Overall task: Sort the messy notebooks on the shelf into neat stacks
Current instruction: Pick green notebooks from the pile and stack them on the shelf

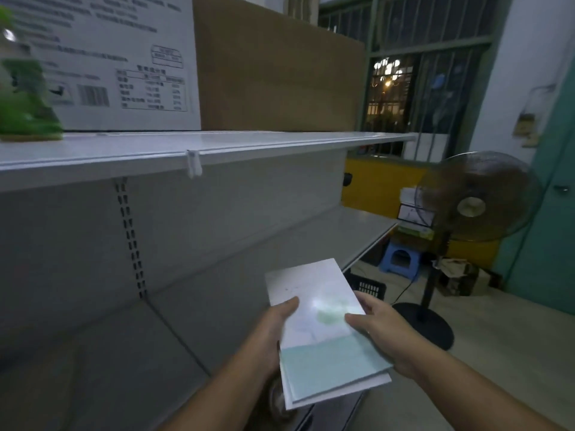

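Note:
A small stack of notebooks (323,346) with white and pale green covers is held flat between both hands, above the front edge of the grey lower shelf (102,365). My left hand (273,331) grips the stack's left edge, thumb on the top cover. My right hand (382,334) grips the right edge, thumb across the cover and fingers underneath. The stack's edges look roughly lined up, the bottom book sticking out slightly toward me. No other notebooks are in view on the shelf.
The upper shelf (236,144) carries a large white printed carton (102,60), a brown cardboard box (277,76) and a green packet (25,104). To the right stand a pedestal fan (473,200), a blue stool (399,258) and a black crate (367,287) on the floor.

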Tool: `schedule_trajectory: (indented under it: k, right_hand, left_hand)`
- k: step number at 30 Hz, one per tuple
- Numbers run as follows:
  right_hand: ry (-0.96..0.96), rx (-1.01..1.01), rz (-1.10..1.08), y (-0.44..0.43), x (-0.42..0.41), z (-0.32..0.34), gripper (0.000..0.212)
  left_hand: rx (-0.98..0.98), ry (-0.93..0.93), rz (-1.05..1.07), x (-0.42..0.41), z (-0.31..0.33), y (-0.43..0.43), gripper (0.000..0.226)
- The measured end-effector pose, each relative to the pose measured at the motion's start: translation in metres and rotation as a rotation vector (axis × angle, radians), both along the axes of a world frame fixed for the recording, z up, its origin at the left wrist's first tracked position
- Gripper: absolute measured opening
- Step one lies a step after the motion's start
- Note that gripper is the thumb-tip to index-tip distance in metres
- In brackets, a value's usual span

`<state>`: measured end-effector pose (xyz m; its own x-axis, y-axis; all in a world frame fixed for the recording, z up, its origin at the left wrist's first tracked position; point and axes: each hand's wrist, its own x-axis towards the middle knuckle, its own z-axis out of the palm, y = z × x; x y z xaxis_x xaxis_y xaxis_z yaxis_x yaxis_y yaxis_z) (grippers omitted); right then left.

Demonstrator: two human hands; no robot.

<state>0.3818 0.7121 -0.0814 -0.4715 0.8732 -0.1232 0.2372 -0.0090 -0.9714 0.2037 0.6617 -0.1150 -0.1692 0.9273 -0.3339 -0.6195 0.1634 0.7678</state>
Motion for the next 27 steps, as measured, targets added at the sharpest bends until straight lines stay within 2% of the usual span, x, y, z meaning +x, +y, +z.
schedule_trajectory:
  k: [7,12,15,18,21,24,25,27]
  right_hand:
    - [-0.046,-0.017,-0.037,0.136,-0.01,0.002,0.027]
    - [-0.064,-0.081,-0.029,0.212,-0.007,-0.013,0.038]
    - [-0.104,-0.069,0.008,0.262,-0.004,-0.021,0.039]
    - [-0.09,-0.06,0.003,0.322,0.002,-0.026,0.037]
    - [-0.086,-0.024,-0.021,0.398,0.007,-0.026,0.038]
    - [-0.086,0.029,-0.049,0.487,0.012,-0.033,0.045]
    - [-0.071,0.022,-0.04,0.515,0.013,-0.037,0.04]
    - [-0.088,-0.013,-0.035,0.566,0.016,-0.046,0.028]
  left_hand:
    - [-0.013,0.132,0.091,-0.014,-0.009,0.159,0.04]
    - [-0.041,0.186,0.206,-0.011,-0.023,0.236,0.037]
    - [-0.047,0.178,0.224,-0.008,-0.024,0.276,0.026]
    - [-0.018,0.127,0.155,0.007,-0.024,0.315,0.036]
    - [-0.032,0.052,0.09,0.015,-0.018,0.365,0.024]
    - [-0.063,0.181,0.093,0.019,-0.017,0.434,0.02]
    - [-0.069,0.249,0.132,0.023,-0.022,0.462,0.025]
    - [-0.079,0.373,0.193,0.033,-0.03,0.513,0.05]
